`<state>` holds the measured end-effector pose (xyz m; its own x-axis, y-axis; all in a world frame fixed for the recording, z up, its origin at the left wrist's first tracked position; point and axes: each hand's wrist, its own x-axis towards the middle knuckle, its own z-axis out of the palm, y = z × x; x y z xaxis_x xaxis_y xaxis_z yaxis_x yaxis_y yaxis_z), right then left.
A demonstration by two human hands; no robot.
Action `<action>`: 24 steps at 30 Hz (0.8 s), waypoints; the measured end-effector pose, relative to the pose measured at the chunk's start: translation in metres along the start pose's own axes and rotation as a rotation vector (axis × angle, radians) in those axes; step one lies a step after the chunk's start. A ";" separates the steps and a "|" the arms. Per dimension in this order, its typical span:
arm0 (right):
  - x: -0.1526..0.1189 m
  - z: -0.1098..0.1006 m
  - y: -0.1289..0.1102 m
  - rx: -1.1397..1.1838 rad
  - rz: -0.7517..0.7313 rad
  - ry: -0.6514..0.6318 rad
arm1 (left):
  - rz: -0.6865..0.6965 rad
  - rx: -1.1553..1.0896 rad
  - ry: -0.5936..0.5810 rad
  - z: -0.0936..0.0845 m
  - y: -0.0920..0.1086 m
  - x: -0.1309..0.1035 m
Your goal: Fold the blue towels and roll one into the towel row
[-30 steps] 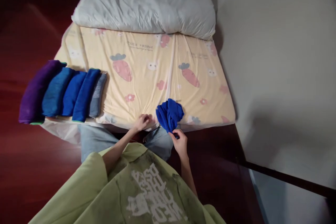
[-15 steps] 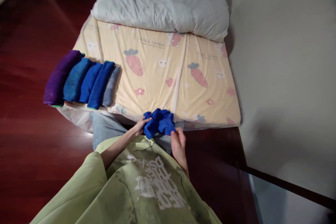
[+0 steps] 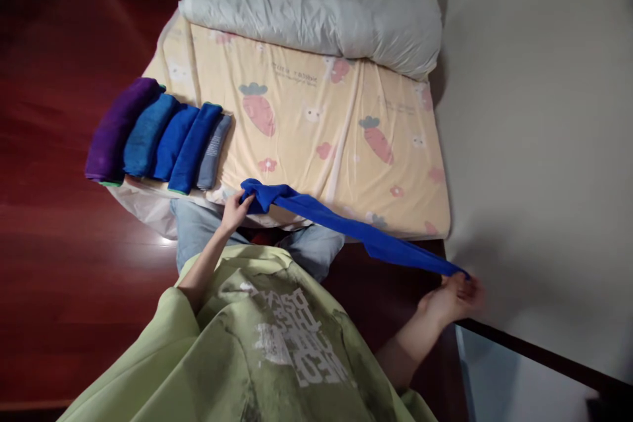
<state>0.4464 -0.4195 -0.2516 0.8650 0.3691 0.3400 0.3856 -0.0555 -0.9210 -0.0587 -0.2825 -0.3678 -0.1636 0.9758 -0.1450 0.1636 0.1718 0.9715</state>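
A bright blue towel (image 3: pixel 346 227) is stretched between my two hands, from the bed's front edge out to the right. My left hand (image 3: pixel 236 212) grips its bunched left end above the mattress edge, fingers closed. Far to the right, my right hand (image 3: pixel 462 297) is closed on the other end, slightly blurred, near the wall. The middle of the cloth hangs as a narrow, twisted band. To the left of my left hand lie several rolled towels in a row: a purple one (image 3: pixel 120 128), blue ones (image 3: pixel 173 142) and a narrow grey one (image 3: pixel 214 153).
The bed (image 3: pixel 306 138) has a pale yellow sheet printed with carrots and rabbits. A white quilt (image 3: pixel 316 0) is heaped at its far side. On the right stands a pale wall (image 3: pixel 534 112). Dark red wooden floor (image 3: pixel 64 264) lies to the left.
The blue towel was crumpled between my hands and is now pulled out long. My right hand has moved far to the right with one end; my left hand has shifted slightly left and forward.
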 end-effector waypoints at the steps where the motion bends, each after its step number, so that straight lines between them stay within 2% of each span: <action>1: -0.002 -0.003 0.004 0.030 0.005 0.127 | 0.031 0.025 0.048 -0.004 -0.001 0.002; 3: -0.008 -0.008 0.013 0.110 0.067 0.306 | 0.069 0.043 0.128 -0.011 -0.002 0.004; 5: -0.013 -0.012 0.022 0.165 0.157 0.347 | 0.082 0.046 0.136 -0.016 -0.003 0.006; 9: -0.018 -0.023 0.042 0.142 0.238 0.392 | 0.091 0.032 0.056 -0.022 -0.004 0.007; 13: -0.015 -0.029 0.052 0.093 0.272 0.399 | 0.055 0.036 -0.039 -0.025 -0.007 0.007; 17: -0.011 -0.028 0.049 0.097 0.234 0.401 | 0.001 0.003 -0.119 -0.024 -0.008 0.007; 20: -0.012 -0.027 0.041 0.079 0.224 0.341 | -0.056 0.009 -0.167 -0.025 -0.004 0.005; 24: -0.014 -0.027 0.027 0.059 0.266 0.246 | -0.072 0.065 -0.296 -0.027 0.002 0.000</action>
<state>0.4539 -0.4516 -0.2763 0.9866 0.1147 0.1160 0.1238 -0.0630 -0.9903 -0.0845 -0.2860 -0.3605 0.1119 0.9560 -0.2711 0.2252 0.2413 0.9439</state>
